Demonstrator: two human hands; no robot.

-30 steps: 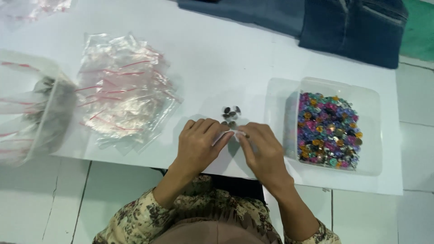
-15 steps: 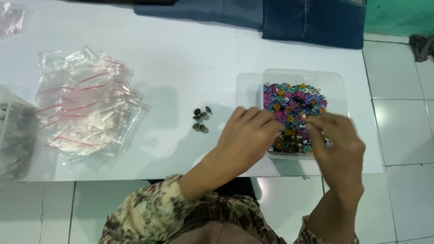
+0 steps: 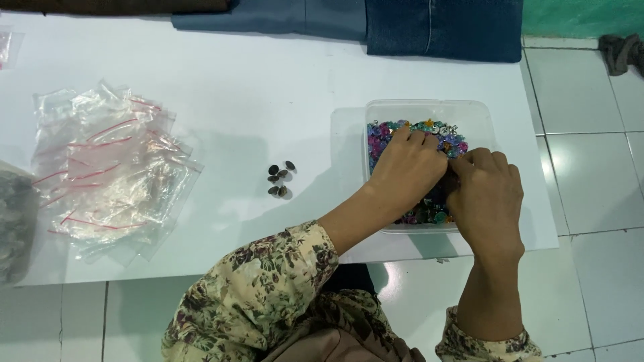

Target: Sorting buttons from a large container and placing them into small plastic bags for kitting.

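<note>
Both hands (image 3: 443,181) now in bead tub (image 3: 479,110)

Clear plastic tub (image 3: 483,114) of glossy coloured beads (image 3: 446,137), crinkly transparent plastic bags (image 3: 107,174), smooth matt white table (image 3: 255,87).

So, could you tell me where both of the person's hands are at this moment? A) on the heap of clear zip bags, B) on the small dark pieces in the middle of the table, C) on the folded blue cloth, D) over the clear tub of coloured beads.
D: the left hand and the right hand meet over the clear tub of coloured beads, apart from the zip bags.
</note>
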